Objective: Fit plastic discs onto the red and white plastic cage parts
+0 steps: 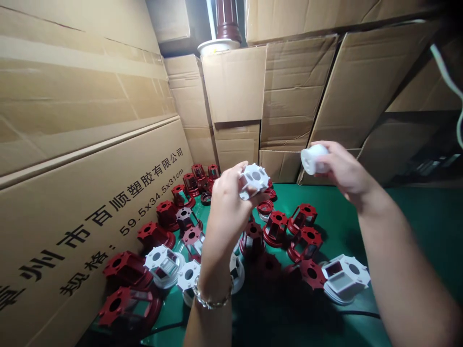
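Raised over the table, my left hand (229,195) is closed around a white lantern frame (255,177), whose star-shaped end with a round hole faces me. My right hand (343,168), off to the right and at about the same height, grips a small white rounded cap (314,159) with a flared rim. The two parts are apart. Below my hands stand several red lantern frames (277,226) of the same shape. A white lantern frame (346,277) with a round base leans at the lower right, and another white frame (162,264) stands at the lower left.
The green tabletop (408,226) lies beneath. A large printed carton (137,212) walls off the left side, and stacked cardboard boxes (235,86) close the back. On them sits a white round base (219,46) beside a dark red column (227,19). A white cable (446,72) hangs at right.
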`<action>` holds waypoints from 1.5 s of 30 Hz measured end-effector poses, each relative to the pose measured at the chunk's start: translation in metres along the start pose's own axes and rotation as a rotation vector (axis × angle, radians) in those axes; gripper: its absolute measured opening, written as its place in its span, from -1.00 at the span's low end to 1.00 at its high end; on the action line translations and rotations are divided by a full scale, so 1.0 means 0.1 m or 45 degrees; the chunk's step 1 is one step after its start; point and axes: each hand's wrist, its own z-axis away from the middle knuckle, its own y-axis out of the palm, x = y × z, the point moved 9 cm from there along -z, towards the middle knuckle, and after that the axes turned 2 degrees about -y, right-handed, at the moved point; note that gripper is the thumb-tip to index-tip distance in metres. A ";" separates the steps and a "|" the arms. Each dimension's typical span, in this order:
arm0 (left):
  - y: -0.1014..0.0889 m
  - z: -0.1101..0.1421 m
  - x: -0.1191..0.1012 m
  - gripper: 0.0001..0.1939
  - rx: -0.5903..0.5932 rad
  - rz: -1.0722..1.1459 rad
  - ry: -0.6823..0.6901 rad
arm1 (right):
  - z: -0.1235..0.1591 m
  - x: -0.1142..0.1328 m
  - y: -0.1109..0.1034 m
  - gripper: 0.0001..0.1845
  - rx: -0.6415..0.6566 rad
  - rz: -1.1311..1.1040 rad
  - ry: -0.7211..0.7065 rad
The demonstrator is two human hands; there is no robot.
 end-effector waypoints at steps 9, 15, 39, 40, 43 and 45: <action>0.36 0.13 -0.24 -0.55 0.256 0.311 -0.047 | 0.64 0.00 0.00 -0.38 -0.094 -0.957 0.292; 0.56 0.13 -0.23 -0.46 0.543 0.736 -0.092 | 0.60 0.01 -0.01 -0.37 -0.075 -0.978 0.175; 0.58 0.06 -0.30 -0.52 0.403 -0.157 0.382 | 0.62 0.26 0.40 -0.53 0.042 -0.782 -0.128; 0.57 0.05 -0.31 -0.49 0.379 -0.191 0.398 | 0.65 0.29 0.38 -0.56 0.054 -0.714 -0.170; 0.54 0.06 -0.35 -0.53 0.386 -0.186 0.420 | 0.79 0.50 0.36 -0.59 0.186 -0.395 -0.403; 0.56 0.08 -0.39 -0.71 0.496 -0.059 0.404 | 0.90 0.66 0.37 -0.56 0.285 -0.270 -0.546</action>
